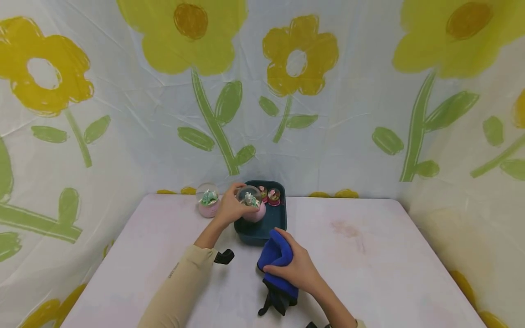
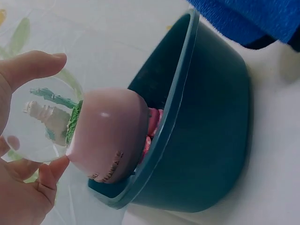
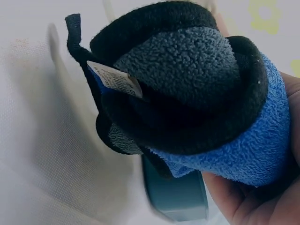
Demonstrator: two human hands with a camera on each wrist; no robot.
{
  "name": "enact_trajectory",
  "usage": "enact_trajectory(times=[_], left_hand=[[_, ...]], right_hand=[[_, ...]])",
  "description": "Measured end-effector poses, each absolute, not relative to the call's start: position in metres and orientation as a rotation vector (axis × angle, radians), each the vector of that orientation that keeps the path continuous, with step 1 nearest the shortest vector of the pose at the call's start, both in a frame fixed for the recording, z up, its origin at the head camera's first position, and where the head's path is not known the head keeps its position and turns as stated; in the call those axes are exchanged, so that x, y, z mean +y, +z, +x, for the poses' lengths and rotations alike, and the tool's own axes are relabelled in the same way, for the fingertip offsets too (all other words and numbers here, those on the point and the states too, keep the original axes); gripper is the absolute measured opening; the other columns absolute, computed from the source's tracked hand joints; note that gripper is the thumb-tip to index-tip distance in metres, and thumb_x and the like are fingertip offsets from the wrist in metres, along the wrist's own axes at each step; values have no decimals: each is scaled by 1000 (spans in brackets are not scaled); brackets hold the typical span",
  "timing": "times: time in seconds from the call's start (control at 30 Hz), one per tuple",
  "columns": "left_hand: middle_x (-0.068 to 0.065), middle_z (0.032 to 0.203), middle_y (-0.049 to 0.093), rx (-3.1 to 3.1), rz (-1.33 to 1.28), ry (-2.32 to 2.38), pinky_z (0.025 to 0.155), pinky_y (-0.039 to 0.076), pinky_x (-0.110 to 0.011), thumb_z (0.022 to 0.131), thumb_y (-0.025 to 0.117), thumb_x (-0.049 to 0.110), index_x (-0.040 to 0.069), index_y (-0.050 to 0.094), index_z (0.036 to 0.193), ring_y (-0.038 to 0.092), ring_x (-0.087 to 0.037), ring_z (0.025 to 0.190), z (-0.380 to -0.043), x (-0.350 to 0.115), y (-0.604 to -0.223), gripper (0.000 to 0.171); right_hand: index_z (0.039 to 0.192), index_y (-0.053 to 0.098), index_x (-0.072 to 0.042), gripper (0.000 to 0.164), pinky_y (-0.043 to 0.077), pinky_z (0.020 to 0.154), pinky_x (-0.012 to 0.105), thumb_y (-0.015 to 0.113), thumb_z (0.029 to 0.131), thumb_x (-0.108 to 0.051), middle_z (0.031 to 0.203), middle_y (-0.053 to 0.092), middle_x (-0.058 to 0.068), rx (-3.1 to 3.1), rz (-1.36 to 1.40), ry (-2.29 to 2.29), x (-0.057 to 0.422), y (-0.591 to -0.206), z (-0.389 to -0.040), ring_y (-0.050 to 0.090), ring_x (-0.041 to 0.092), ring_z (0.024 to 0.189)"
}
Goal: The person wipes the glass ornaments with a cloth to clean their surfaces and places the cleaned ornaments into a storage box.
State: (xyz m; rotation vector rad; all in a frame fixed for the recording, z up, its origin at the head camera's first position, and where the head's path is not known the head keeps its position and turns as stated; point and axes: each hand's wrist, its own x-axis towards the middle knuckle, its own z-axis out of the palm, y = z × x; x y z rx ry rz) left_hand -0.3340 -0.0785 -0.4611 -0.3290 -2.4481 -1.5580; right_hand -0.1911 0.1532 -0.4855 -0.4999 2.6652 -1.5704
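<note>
A pink-based snow globe is in the left hand, thumb and fingers clamped round its clear dome. It sits at the ten o'clock part of a dark teal bin, its base over the inside of the rim; whether the base touches the floor of the bin cannot be told. Toward one o'clock in the same bin stand two small red-based globes, one just beside the other.

Near the bin, toward five o'clock, the right hand has its fingers curled round a blue cloth — folded into a loose tube, with black edging and grey lining. In the right wrist view, a white label shows at nine o'clock of its opening.

Just off the bin at nine o'clock, a second pink-based globe stands upright near the left hand. All this is on a pale table — beyond its twelve o'clock edge hangs a white sheet printed with yellow flowers.
</note>
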Motion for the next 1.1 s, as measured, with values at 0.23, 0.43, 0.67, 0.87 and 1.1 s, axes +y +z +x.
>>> enact_trajectory(times=[0.23,0.43,0.67,0.87,1.1], left_hand=[[-13,121,58,-2447,-343,-1555,88,48,-49,58,95,27,10,55,129,55,-30,107,-345,-76,-468,84],[-13,123,57,-2475,-328,-1601,91,47,-49,59,94,26,9,54,131,55,-30,113,-353,-74,-472,84],[-13,126,57,-2515,-321,-1575,93,46,-49,60,94,28,8,54,131,54,-31,117,-360,-72,-477,83],[-15,128,56,-2517,-337,-1598,95,44,-51,61,94,26,6,53,131,52,-34,120,-368,-72,-482,83],[-12,127,56,-2522,-373,-1639,95,45,-47,61,94,23,5,52,133,54,-29,115,-376,-70,-484,86]], right_hand=[[146,33,-41,91,50,84,57,86,73,-33,139,50,12,2649,-539,-1569,154,-484,-189,54,38,117],[147,34,-39,91,49,85,57,86,73,-32,139,49,13,2637,-547,-1571,155,-482,-188,53,38,117],[147,34,-38,91,50,85,56,86,73,-31,139,49,12,2615,-537,-1587,157,-484,-187,53,36,117],[147,34,-36,91,50,86,55,86,73,-31,139,49,13,2609,-522,-1578,159,-485,-187,53,35,117],[148,34,-32,90,50,85,55,85,75,-31,137,50,14,2600,-521,-1572,160,-486,-188,54,36,116]])
